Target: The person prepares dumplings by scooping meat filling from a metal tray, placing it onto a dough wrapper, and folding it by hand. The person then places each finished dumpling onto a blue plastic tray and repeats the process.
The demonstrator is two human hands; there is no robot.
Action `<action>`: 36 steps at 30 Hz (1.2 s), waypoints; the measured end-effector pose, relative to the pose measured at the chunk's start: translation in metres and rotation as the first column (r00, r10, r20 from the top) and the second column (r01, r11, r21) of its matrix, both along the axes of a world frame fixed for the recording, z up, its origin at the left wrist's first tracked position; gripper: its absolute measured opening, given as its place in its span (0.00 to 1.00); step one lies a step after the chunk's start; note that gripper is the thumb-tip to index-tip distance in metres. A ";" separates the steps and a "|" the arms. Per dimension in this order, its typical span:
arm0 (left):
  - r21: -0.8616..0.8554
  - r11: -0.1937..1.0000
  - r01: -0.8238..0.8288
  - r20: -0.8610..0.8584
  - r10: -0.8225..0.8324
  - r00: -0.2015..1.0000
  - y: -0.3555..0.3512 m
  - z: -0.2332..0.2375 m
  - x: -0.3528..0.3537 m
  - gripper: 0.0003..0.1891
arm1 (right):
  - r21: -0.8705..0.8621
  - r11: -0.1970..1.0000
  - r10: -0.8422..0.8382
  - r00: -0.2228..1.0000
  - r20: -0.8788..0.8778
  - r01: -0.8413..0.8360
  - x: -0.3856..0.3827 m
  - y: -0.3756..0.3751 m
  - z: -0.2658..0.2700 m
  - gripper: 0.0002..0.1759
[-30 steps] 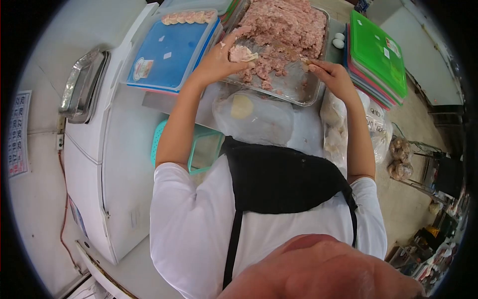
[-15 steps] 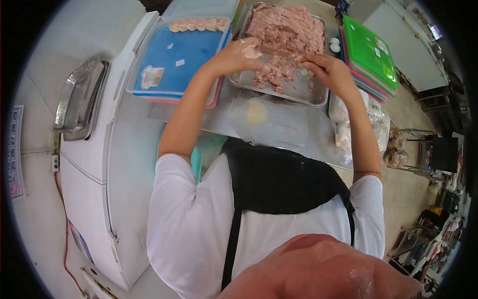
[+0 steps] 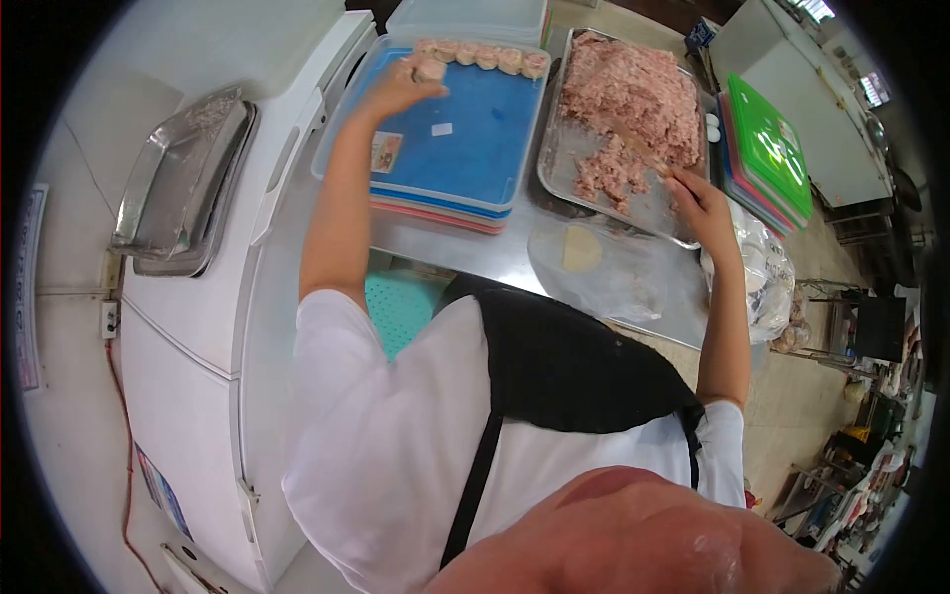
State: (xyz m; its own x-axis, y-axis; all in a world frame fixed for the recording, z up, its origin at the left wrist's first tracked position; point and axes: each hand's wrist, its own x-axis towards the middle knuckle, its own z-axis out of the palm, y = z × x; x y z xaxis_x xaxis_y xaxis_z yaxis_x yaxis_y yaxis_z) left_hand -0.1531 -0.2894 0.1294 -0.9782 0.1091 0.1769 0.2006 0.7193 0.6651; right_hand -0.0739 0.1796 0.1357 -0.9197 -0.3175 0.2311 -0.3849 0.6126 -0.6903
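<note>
My left hand [image 3: 404, 91] is over the far left part of the blue tray [image 3: 465, 148], its fingers around a meat dumpling [image 3: 429, 71]. A row of dumplings [image 3: 487, 55] lines the tray's far edge, just right of that hand. My right hand [image 3: 697, 198] pinches the handle of a flat spatula [image 3: 638, 144], whose blade reaches over the ground meat [image 3: 633, 94] in a metal tray [image 3: 567, 178]. One round wrapper [image 3: 582, 248] lies on clear plastic in front of the metal tray.
Two eggs [image 3: 712, 127] sit between the metal tray and a stack of green-topped lids [image 3: 767, 134]. Plastic bags [image 3: 762, 272] are at the right. A white freezer [image 3: 198, 337] stands left, with nested metal pans [image 3: 183, 188].
My left hand has moved left from above the meat tray to the blue tray, carrying the dumpling. My right hand stays by the meat with the spatula. The whole view has shifted.
</note>
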 end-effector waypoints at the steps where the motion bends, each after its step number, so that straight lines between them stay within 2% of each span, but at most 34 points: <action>1: -0.096 0.994 -0.046 -0.031 0.043 0.999 -0.023 -0.009 -0.015 0.34 | -0.041 0.999 -0.018 1.000 0.017 0.019 0.006 0.006 -0.005 0.18; 2: -0.188 0.978 -0.094 -0.067 0.083 0.994 -0.040 -0.017 -0.029 0.34 | -0.060 0.995 -0.072 0.994 0.079 0.077 0.012 0.012 -0.010 0.18; 5: -0.286 0.915 -0.286 -0.299 0.198 0.934 -0.065 -0.039 -0.072 0.36 | -0.137 0.954 -0.224 0.939 0.261 0.265 0.031 0.024 -0.018 0.18; 7: -0.267 0.908 -0.321 -0.219 0.267 0.938 -0.056 -0.025 -0.075 0.39 | -0.212 0.892 -0.303 0.875 0.377 0.400 0.044 0.030 -0.020 0.17; 8: -0.259 0.904 -0.339 -0.178 0.301 0.937 -0.052 -0.021 -0.077 0.41 | -0.215 0.885 -0.317 0.873 0.372 0.413 0.048 0.033 -0.023 0.17; 10: -0.301 0.901 -0.312 -0.182 0.266 0.946 -0.055 -0.036 -0.097 0.44 | -0.220 0.872 -0.343 0.867 0.362 0.437 0.054 0.040 -0.028 0.17; 13: -0.367 0.880 -0.300 -0.133 0.269 0.954 -0.053 -0.039 -0.117 0.46 | -0.112 0.899 -0.366 0.868 0.335 0.423 0.057 0.044 -0.026 0.19; 16: -0.452 0.854 -0.258 -0.108 0.234 0.966 -0.045 -0.044 -0.131 0.46 | -0.086 0.942 -0.309 0.938 0.158 0.325 0.048 0.029 -0.024 0.21; 18: -0.513 0.836 -0.194 -0.099 0.168 0.981 -0.045 -0.043 -0.138 0.45 | 0.051 0.986 -0.164 0.964 0.208 0.157 0.026 0.043 -0.039 0.21; 19: -0.555 0.815 -0.165 -0.104 0.129 0.986 -0.050 -0.050 -0.147 0.44 | 0.269 0.959 -0.141 0.971 0.192 0.087 0.015 0.045 -0.034 0.21; 20: -0.610 0.779 -0.145 -0.067 0.132 0.989 -0.046 -0.049 -0.146 0.42 | 0.473 0.881 -0.107 0.977 0.184 0.007 0.004 0.046 -0.023 0.20; 22: -0.710 0.696 -0.112 -0.001 0.157 0.988 -0.035 -0.025 -0.131 0.38 | 0.785 0.619 -0.146 0.978 0.150 -0.028 -0.022 0.053 -0.015 0.17; 25: -0.382 0.919 -0.102 -0.105 0.067 0.992 0.038 0.039 -0.041 0.33 | 0.767 0.632 0.022 0.987 -0.160 0.110 -0.051 0.069 -0.035 0.13; 27: -0.252 0.967 0.048 -0.281 -0.120 0.952 0.087 0.039 0.006 0.28 | 0.745 0.667 0.229 0.949 -0.218 0.011 -0.047 0.077 -0.085 0.11; 28: -0.055 0.977 0.204 -0.129 -0.209 0.969 0.116 0.040 0.036 0.22 | 0.731 0.681 0.324 0.911 -0.255 -0.038 -0.045 0.079 -0.104 0.11; 29: 0.168 0.934 0.314 0.003 -0.319 0.948 0.144 0.036 0.064 0.17 | 0.754 0.654 0.263 0.952 -0.157 -0.056 -0.023 0.061 -0.078 0.11; 31: 0.296 0.870 0.395 0.195 -0.459 0.866 0.185 0.001 0.104 0.11 | 0.794 0.590 0.327 0.942 -0.070 -0.146 -0.009 0.067 -0.063 0.12; 32: 0.361 0.857 0.369 0.285 -0.478 0.831 0.203 -0.026 0.114 0.11 | 0.811 0.554 0.355 0.934 -0.029 -0.186 -0.010 0.071 -0.056 0.12; 33: 0.424 0.841 0.336 0.369 -0.499 0.784 0.220 -0.055 0.124 0.11 | 0.822 0.531 0.256 0.964 0.078 -0.207 -0.018 0.070 -0.040 0.15; 35: 0.227 0.931 0.286 0.404 -0.358 0.842 0.247 -0.110 0.140 0.11 | 0.789 0.597 0.214 0.977 0.013 -0.141 -0.042 0.083 -0.026 0.16; 36: 0.122 0.961 0.248 0.280 -0.273 0.920 0.258 -0.124 0.147 0.10 | 0.771 0.627 0.193 0.981 -0.017 -0.110 -0.056 0.089 -0.027 0.17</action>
State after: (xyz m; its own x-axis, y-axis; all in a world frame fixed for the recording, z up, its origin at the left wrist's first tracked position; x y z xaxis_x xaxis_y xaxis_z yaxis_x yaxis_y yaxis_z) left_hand -0.0056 -0.0316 0.0052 -0.9267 0.3642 -0.0923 0.1617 0.6084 0.7770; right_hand -0.1303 0.2682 0.1088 -0.8305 -0.5509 -0.0820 -0.5551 0.8308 0.0400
